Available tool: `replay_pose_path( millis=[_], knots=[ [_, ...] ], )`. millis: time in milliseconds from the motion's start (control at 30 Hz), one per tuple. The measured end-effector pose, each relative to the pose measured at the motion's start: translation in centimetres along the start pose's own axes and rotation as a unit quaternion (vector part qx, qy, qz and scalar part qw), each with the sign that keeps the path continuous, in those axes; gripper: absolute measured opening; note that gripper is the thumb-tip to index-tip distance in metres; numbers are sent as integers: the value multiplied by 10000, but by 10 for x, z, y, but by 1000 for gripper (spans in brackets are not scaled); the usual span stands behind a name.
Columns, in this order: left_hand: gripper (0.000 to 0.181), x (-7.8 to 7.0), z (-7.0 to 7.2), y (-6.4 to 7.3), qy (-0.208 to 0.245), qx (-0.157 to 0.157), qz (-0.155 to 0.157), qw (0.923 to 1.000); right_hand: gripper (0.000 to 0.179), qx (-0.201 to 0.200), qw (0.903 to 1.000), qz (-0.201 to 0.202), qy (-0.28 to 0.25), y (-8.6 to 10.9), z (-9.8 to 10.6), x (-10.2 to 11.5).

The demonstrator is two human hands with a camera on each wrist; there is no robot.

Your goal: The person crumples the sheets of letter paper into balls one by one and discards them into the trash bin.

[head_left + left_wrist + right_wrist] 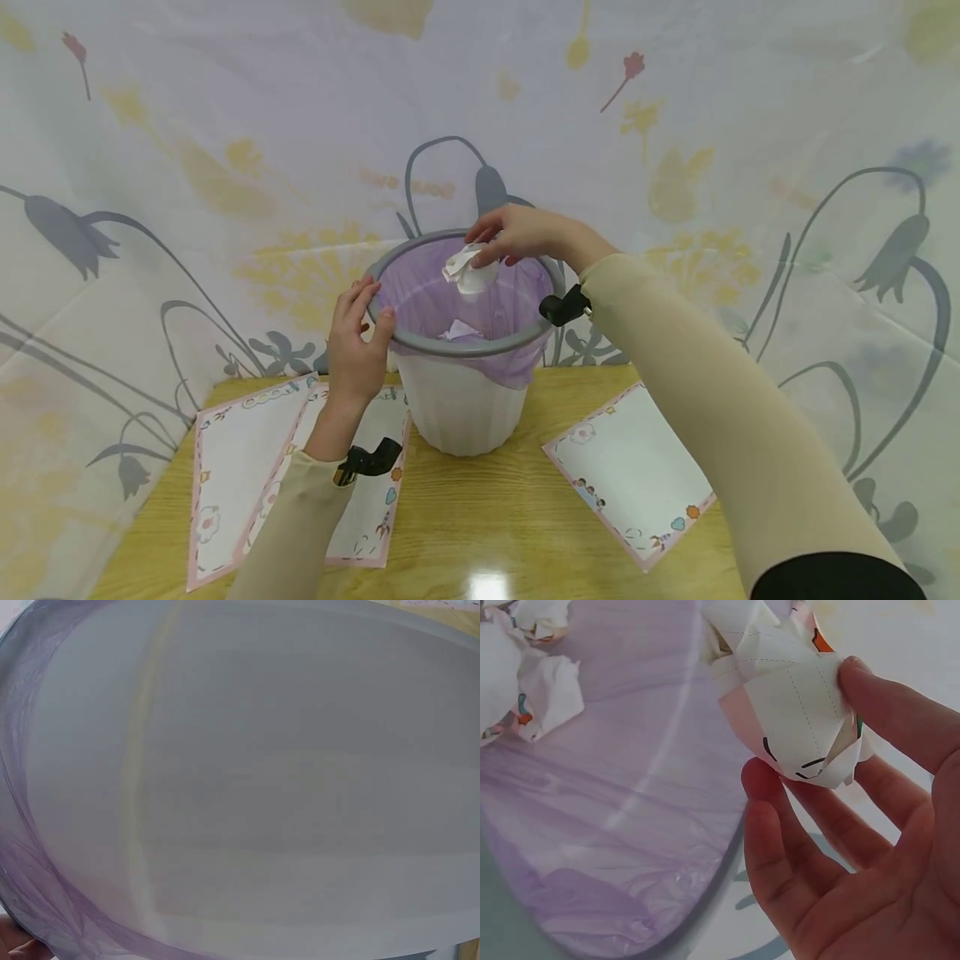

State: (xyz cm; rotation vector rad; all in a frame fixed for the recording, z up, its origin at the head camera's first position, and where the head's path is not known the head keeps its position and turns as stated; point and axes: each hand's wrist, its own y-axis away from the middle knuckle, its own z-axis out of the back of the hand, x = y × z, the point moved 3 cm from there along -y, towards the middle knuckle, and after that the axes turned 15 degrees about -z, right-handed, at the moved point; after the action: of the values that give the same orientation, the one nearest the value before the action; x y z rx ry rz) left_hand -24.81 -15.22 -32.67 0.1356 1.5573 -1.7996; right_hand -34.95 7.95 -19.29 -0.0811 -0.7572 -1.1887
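A white trash bin (459,408) with a grey rim and a purple bag lining (420,283) stands upright on the table. My left hand (358,354) holds the left side of the rim, the thumb at its front. In the left wrist view the bin's white wall (300,787) fills most of the picture. Above the bin's opening my right hand (521,233) pinches a crumpled sheet of paper (795,712) between thumb and fingers. More crumpled paper (551,694) lies inside the bin, partly visible from above (461,331).
Two overlapping white sheets of paper (240,467) with pink decorated borders lie on the table left of the bin, partly behind my left arm. Another such sheet (637,467) lies to the right. A flower-patterned cloth (300,108) hangs behind the wooden table (465,517).
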Motion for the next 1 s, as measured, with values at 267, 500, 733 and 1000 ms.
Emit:
replay_pose_path(
  millis=[267,500,733,1000],
  knots=[
    [57,0,0,-1,38,-37,-72,10000,49,36,9999,54,-115,0,0,1],
    [56,-1,0,-1,11,-26,-56,10000,46,-33,9983,209,-542,6,9,-21],
    [58,1,-2,-2,7,6,-115,9999,44,-193,9930,316,-1120,25,24,-51],
    [61,0,-2,-2,57,-49,-184,9998,41,-530,9888,385,-1339,51,31,-88]
  ],
)
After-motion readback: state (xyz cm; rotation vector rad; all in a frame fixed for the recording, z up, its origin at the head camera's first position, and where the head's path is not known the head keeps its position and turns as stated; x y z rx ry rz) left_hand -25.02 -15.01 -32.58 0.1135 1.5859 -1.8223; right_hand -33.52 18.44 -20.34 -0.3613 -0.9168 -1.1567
